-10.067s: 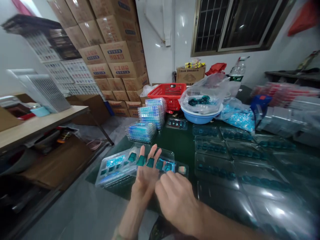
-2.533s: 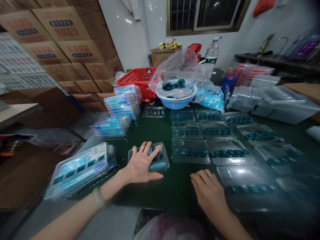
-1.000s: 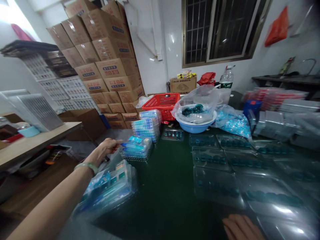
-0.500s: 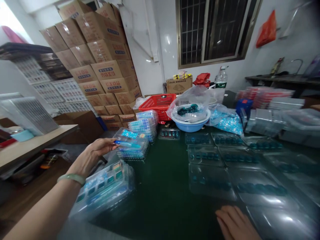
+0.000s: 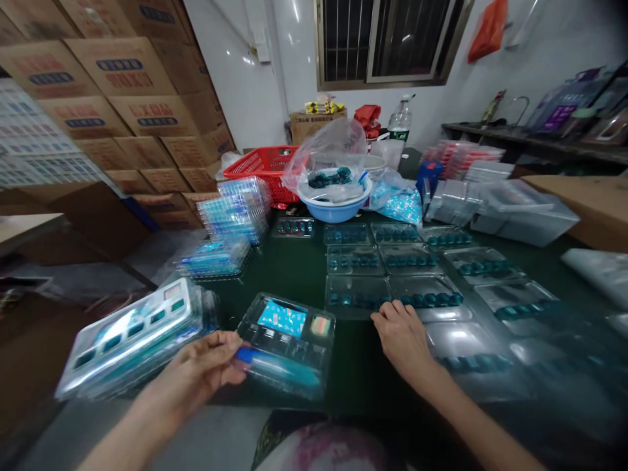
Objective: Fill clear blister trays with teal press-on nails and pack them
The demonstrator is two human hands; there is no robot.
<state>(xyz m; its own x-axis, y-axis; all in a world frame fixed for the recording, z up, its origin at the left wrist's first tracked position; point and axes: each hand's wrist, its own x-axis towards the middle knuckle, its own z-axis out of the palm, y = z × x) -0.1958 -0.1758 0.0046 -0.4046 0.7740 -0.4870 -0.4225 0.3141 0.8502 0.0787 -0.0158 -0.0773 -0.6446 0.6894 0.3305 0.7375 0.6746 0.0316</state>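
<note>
My left hand (image 5: 218, 360) pinches the left edge of a clear plastic tray (image 5: 294, 347). In it lie a blue pen-like tool, a blue patterned packet and a small striped piece; several small hollows hold nothing. Curled at the near edge of a clear plastic blister with teal pieces (image 5: 429, 297) is my right hand (image 5: 400, 330), its fingers close together; their tips are partly hidden. More such blisters lie in rows around it. Left of my left hand, filled trays (image 5: 137, 327) are stacked. Beyond them sits another pile of trays (image 5: 216, 258).
A blue basin (image 5: 336, 210) holds a plastic bag with teal pieces. Beside it are a red basket (image 5: 265, 173) and a bag of blue packets (image 5: 397, 199). Clear boxes (image 5: 520, 209) stand at the back right. Cartons (image 5: 142, 111) are piled at the left wall.
My left hand has brought the tray from the left pile to the front middle of the table. My right hand has reached forward to the blisters. The view has shifted.
</note>
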